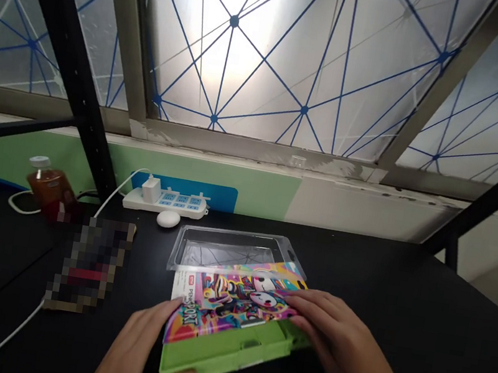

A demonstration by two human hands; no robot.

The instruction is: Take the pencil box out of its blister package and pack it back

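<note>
A green pencil case [233,348] with a bright cartoon-printed cover [231,297] is between my hands, tilted with its green side facing me. My left hand [143,346] grips its left end, the thumb at the front lower corner and the fingers at the left edge. My right hand [330,332] holds the right end, fingers lying over the printed cover; its thumb is hidden. Just behind, a clear plastic tray [229,254] lies on the table, its front rim meeting the far edge of the case.
On the black table [379,289], a phone-like blurred object [89,268] with a white cable lies left. Further back are a bottle of reddish drink [53,187], a white power strip [184,203] with a plugged-in charger [151,190], and a white rounded case [168,219]. Black frame posts flank the window.
</note>
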